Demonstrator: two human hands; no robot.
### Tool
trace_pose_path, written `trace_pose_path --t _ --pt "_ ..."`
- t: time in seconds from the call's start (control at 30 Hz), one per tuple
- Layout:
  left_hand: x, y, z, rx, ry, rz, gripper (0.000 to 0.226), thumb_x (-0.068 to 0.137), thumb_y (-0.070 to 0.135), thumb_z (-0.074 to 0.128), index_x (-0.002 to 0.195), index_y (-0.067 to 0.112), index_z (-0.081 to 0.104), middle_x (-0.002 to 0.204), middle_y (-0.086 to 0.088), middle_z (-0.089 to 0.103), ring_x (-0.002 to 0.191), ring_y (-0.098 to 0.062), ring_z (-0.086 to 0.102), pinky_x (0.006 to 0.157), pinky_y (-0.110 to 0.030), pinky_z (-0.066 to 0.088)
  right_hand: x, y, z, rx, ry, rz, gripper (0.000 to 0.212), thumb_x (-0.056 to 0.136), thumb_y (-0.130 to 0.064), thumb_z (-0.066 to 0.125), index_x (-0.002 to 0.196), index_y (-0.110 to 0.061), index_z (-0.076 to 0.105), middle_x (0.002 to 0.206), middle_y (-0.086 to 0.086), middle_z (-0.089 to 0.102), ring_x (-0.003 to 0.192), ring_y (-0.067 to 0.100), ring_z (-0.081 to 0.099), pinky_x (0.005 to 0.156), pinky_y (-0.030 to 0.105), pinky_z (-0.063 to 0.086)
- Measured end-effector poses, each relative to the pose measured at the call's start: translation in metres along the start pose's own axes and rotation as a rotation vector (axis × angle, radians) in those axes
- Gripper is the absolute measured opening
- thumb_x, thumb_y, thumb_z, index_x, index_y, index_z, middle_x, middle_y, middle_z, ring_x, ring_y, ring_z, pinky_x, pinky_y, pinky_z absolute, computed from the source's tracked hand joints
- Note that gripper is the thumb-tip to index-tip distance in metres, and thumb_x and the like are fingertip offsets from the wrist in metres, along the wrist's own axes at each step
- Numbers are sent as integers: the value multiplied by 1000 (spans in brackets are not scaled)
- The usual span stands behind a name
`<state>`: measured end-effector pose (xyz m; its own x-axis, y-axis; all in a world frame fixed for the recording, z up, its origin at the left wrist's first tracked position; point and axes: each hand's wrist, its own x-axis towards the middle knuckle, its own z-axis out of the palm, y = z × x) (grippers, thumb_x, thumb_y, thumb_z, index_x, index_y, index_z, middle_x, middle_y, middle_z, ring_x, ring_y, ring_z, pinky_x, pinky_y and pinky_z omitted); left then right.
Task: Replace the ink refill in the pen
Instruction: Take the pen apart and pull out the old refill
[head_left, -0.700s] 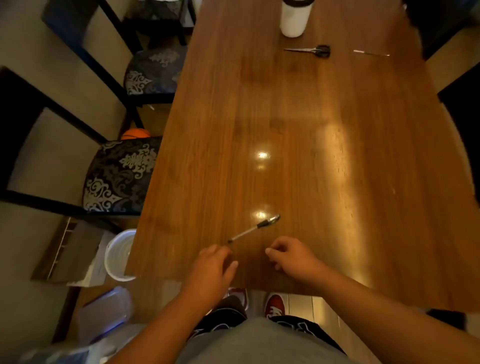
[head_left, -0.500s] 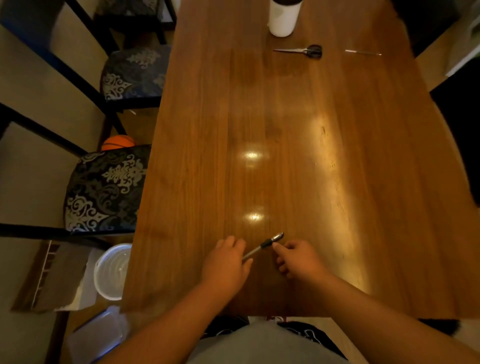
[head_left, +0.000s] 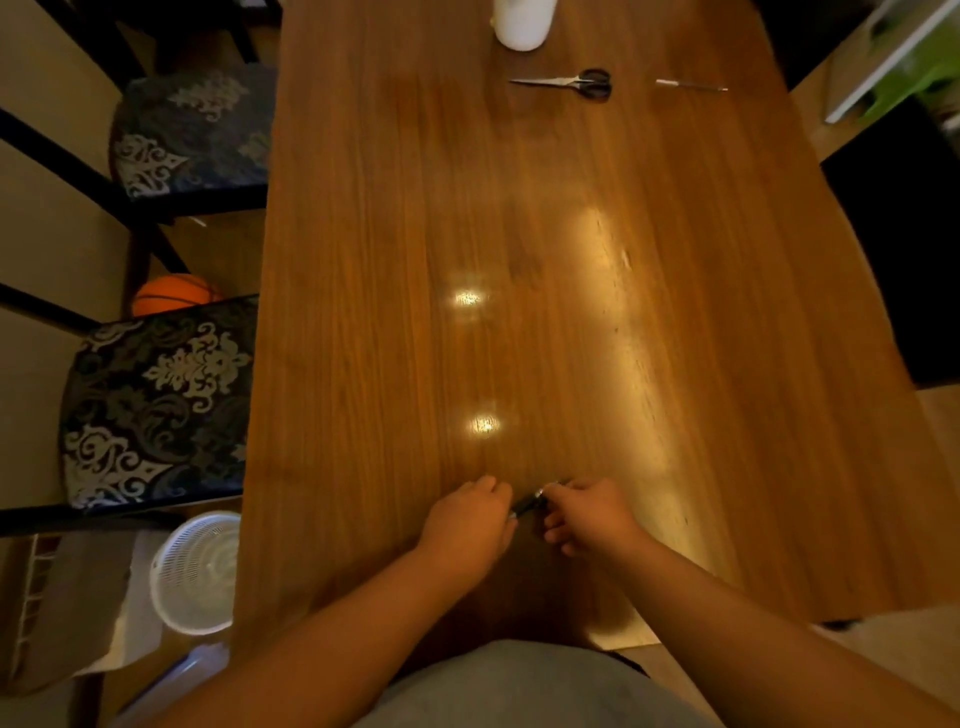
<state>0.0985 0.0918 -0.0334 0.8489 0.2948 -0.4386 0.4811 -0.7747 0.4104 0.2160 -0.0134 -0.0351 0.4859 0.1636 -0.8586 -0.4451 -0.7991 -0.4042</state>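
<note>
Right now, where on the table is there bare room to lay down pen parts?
The wide middle of the table is bare, from the hands up to the scissors. Both sides of the left hand and right hand, which grip the pen, are free too. Only the far end is occupied: white container, scissors, thin refill.

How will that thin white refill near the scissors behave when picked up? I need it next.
The refill looks very slender and round, so it would probably roll if nudged. Lying flat on the glossy table, it may be fiddly to pinch. Likely light, slightly bendy.
</note>
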Motion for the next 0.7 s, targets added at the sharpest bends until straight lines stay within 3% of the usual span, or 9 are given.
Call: trace_pose_path --t 0.17,0.3,0.5,0.7 --pt "-15 -9 -13 -135 93 21 18 96 34 49 104 18 52 107 -3 57 94 -23 59 75 -36 48 -16 -16 5 125 -100 -61 28 93 -30 59 76 -8 60 55 6 59 35 11 54 34 19 39" --pt "-29 -15 -21 -302 209 -26 8 93 34 50 95 26 47 89 6 57 75 -15 57 63 -32 45 -34 -32 5 152 -185 -185 26 92 -26 61 74 -8 59 54 4 60 38 10 53 37 22 41" --pt "-41 -11 -35 -444 374 -12 11 89 36 57 91 26 52 79 13 52 72 -14 57 63 -33 45 -62 -50 9 194 -285 -321 24 91 -25 64 74 -9 60 53 0 61 41 9 54 37 20 41" --pt "-41 -10 -51 -601 330 29 6 90 27 62 87 22 58 73 10 59 65 -12 56 61 -33 45 -73 -53 0 302 -315 -369 23 90 -21 64 70 -10 61 53 0 64 40 7 54 35 18 40"
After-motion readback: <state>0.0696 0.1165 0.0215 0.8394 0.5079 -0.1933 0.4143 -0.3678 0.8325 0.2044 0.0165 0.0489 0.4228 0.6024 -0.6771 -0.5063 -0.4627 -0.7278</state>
